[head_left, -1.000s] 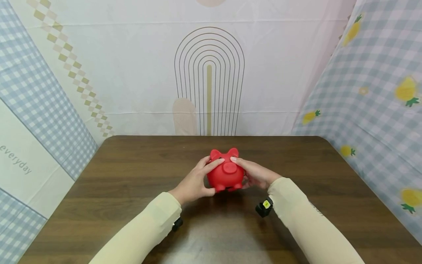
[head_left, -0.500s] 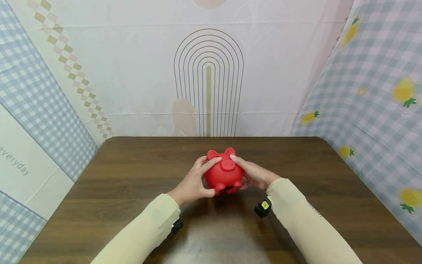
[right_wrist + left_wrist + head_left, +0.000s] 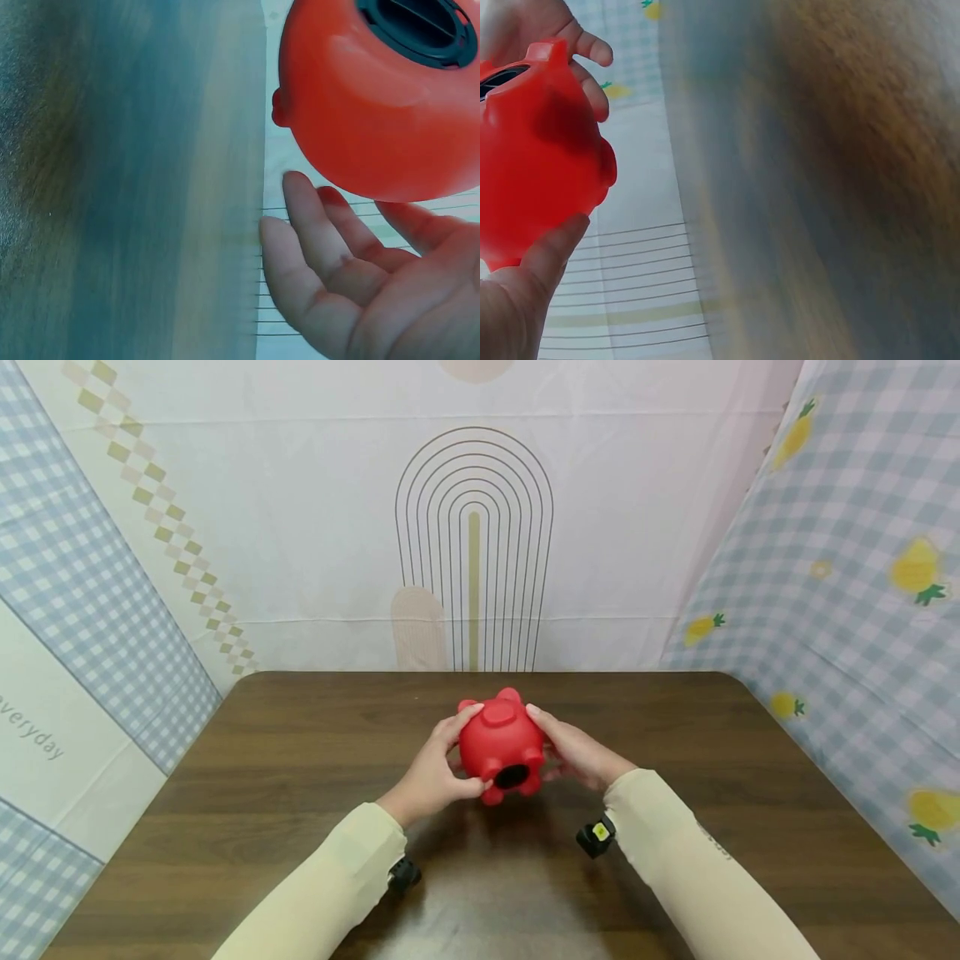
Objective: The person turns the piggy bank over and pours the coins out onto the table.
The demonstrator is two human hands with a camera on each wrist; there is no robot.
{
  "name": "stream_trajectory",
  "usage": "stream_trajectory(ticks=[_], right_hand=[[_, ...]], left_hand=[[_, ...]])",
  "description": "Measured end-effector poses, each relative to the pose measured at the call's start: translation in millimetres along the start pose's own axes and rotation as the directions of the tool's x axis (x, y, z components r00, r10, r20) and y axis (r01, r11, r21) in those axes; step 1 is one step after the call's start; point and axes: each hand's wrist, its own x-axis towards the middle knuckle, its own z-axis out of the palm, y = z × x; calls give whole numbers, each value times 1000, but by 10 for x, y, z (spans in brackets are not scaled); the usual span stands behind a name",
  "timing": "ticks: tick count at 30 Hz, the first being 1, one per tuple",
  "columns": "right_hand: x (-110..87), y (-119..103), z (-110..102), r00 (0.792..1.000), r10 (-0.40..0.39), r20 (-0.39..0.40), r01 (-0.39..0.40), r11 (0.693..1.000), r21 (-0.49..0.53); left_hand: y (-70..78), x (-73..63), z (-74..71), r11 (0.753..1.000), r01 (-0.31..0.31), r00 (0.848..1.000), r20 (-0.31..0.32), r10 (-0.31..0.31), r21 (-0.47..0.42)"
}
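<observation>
A person steadies a red piggy bank (image 3: 491, 745) between two bare hands over a dark wooden bench (image 3: 300, 760), the pig tipped back so that its snout (image 3: 498, 712) points upward and a black oval plug (image 3: 512, 776) in its belly faces the wearer of the head camera. The left hand (image 3: 431, 775) has the pig from its own side, the grip spread wide to the width of the body, an extended finger reaching up beside the snout and the thumb (image 3: 471, 787) low by a foot. The right hand (image 3: 581, 753) holds the opposite flank, its grip also broad and loose, with one digit along the upper side and others behind and below; the right wrist view shows several of its fingers (image 3: 304, 210) gently bent and apart from the shell. Whether the pig's underside touches the bench cannot be told. Pale yellow sleeves (image 3: 315, 885) cover both forearms, and a small black device (image 3: 596, 837) with a yellow mark sits at the right wrist. Behind the bench hangs a white cloth (image 3: 315, 527) printed with nested arches (image 3: 474, 460), flanked on the right by a blue checked cloth (image 3: 847, 543) dotted with yellow fruit and on the left by another check bearing the word "everyday"
</observation>
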Motion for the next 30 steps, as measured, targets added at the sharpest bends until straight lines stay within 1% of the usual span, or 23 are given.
stream_trajectory(ticks=[5, 9, 12, 14, 17, 22, 27, 28, 30], right_hand=[[-15, 0, 45, 995, -62, -73, 60, 998, -35], [-17, 22, 81, 986, -114, -120, 105, 992, -75], [-34, 39, 106, 974, -159, -160, 142, 984, -111], [-48, 44, 122, 960, -199, -198, 175, 976, -131], [-66, 46, 151, 927, -264, -266, 228, 961, -160], [-90, 45, 219, 857, -366, -362, 319, 930, -184], [-85, 66, 276, 779, -437, -449, 374, 899, -227], [-88, 69, 289, 766, -449, -460, 383, 894, -235], [-88, 78, 309, 748, -465, -473, 400, 885, -238]], left_hand=[[-26, 3, -23, 997, 57, 997, -47, -59, -50], [-26, 7, -38, 993, 75, 994, -74, -82, -96], [-21, 1, -50, 989, 83, 992, -87, -94, -124], [-17, -4, -57, 985, 88, 990, -97, -103, -147], [-21, -12, -65, 979, 89, 987, -118, -111, -182], [-43, -6, -76, 972, 76, 982, -150, -111, -223], [-38, 3, -87, 969, 88, 976, -175, -130, -231], [-35, 4, -88, 968, 90, 975, -180, -133, -232], [-29, 7, -88, 968, 89, 973, -185, -135, -236]])
